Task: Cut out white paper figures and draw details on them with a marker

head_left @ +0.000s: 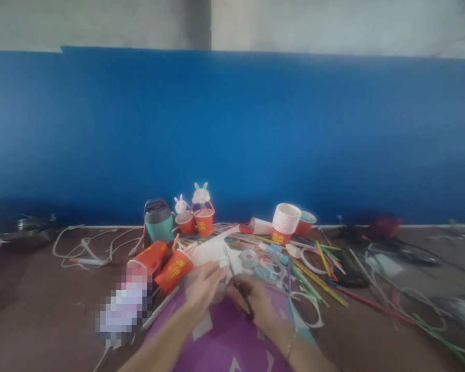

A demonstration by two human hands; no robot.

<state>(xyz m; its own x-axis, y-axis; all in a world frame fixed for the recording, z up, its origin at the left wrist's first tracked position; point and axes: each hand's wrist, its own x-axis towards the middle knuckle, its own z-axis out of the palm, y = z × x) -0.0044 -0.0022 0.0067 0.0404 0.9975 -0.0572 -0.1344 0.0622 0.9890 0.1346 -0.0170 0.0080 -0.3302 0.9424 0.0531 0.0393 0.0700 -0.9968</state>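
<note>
Over the purple sheet (217,338), my right hand (256,299) is closed around a pair of scissors (232,268), with the blades pointing away from me. My left hand (206,289) is just left of the blades, its fingers together and pinched on a small white paper piece (223,262) with a teal mark. The pinch is blurred and partly covered by the fingers. Larger white paper (211,250) lies behind both hands. A roll of clear tape (249,258) rests beyond my right hand.
Two red paper cups (175,271) lie left, near a teal container (158,222). Rabbit figures (201,195) stand on cups behind. Stacked cups (285,222), a glue bottle (273,253), colored sticks (320,284) and white cables (87,250) spread around. A blue partition (232,129) closes the back.
</note>
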